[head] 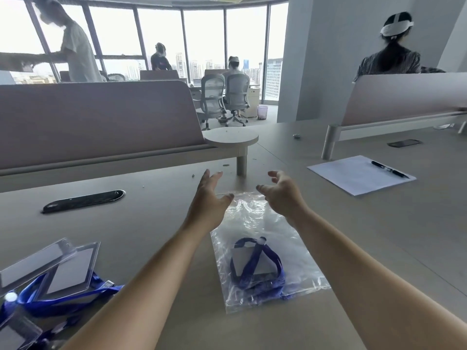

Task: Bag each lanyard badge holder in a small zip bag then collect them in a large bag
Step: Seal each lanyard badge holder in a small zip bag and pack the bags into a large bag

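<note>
Both hands, left hand (pixel 206 198) and right hand (pixel 283 195), hover spread and empty over the far mouth of the bag (pixel 262 251) lying flat on the worktop (pixel 151 223), badge (pixel 255 263) inside; the thin, slippery film probably wants pinching at the zip edge
</note>
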Available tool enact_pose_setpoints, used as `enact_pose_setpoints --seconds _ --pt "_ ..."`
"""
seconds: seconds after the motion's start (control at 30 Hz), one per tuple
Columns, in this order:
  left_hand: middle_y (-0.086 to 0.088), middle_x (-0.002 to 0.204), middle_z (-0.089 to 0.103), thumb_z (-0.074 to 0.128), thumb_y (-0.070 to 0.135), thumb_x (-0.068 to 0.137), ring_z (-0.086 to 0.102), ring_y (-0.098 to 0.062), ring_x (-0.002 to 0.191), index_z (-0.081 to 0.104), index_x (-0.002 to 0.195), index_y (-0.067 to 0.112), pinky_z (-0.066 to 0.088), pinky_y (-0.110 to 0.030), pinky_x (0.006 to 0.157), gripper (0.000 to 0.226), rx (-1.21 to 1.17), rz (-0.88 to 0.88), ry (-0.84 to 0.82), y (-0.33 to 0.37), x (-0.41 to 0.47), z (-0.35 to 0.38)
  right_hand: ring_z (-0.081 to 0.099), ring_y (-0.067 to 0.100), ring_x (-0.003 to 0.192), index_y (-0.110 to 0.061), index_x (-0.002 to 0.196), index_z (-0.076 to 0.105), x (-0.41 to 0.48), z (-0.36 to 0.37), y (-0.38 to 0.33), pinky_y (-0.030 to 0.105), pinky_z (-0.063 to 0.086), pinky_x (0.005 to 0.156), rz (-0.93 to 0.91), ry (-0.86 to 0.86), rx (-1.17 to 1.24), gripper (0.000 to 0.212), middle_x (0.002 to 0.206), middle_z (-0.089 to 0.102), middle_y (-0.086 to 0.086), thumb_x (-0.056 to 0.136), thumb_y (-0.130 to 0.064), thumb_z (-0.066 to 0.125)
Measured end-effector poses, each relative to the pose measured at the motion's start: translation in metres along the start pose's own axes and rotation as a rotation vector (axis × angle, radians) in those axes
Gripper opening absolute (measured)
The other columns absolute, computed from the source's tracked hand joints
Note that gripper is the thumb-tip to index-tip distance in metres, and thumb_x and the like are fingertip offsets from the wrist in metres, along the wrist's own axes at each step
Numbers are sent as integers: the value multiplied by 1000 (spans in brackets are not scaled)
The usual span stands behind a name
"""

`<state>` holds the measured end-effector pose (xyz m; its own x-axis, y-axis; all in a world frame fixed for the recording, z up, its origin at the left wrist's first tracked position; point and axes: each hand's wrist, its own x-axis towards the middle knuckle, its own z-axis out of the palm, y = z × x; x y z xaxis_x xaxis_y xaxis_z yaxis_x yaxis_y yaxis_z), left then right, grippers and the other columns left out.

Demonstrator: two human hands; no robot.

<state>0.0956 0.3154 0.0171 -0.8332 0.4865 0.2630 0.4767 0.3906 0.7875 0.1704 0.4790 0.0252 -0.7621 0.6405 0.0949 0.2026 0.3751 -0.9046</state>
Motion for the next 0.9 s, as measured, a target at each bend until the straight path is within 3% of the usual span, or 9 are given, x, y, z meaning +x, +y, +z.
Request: enact_pose_setpoints --seconds 0.1,0.2,0.33,0.5,0.67,0.8,0.9 --pt "-3 141 54 63 21 95 48 -15 132 57 134 19 37 -21 94 39 -38 28 44 7 -13 -14 62 28 110 -9 128 54 -17 8 -11 48 51 97 -54 32 65 43 127 60 11 90 -21 67" --pt "4 115 67 62 19 96 63 -11 105 66 119 16 46 -17 79 24 -101 38 59 10 -36 -40 66 26 101 -13 119 59 -43 24 -30 48 54 92 -83 28 124 34 113 67 6 87 -24 66" --pt "7 100 71 61 17 95 68 -13 93 70 109 19 57 -31 87 16 -171 13 99 -2 -73 -87 70 22 92 -28 101 62 -85 59 -59 50 56 86 -153 -20 145 29 102 71 -2 74 -37 62" --pt "1 93 75 57 10 95 72 -18 86 71 99 19 59 -43 88 17 -213 -58 155 -35 -127 -159 71 19 79 -30 99 63 -138 125 -97 48 58 80 -239 -127 125 14 100 71 -7 86 -27 63" --pt "5 87 76 56 12 97 72 -14 80 71 94 21 60 -39 85 18 -155 -135 248 -68 -177 -224 71 20 74 -21 103 66 -179 188 -128 46 59 79 -239 -247 123 16 98 70 -5 87 -20 62" --pt "6 89 75 54 17 98 71 -9 78 71 101 16 59 -28 78 17 -84 -158 306 -90 -203 -262 70 20 77 -24 102 63 -203 226 -137 43 59 78 -268 -338 67 14 98 70 -7 89 -21 61" --pt "6 89 75 55 20 98 71 -12 81 72 99 17 59 -36 83 17 -78 -175 307 -106 -213 -278 70 20 76 -25 99 63 -210 248 -138 43 59 77 -266 -380 34 12 98 70 -6 89 -22 61"
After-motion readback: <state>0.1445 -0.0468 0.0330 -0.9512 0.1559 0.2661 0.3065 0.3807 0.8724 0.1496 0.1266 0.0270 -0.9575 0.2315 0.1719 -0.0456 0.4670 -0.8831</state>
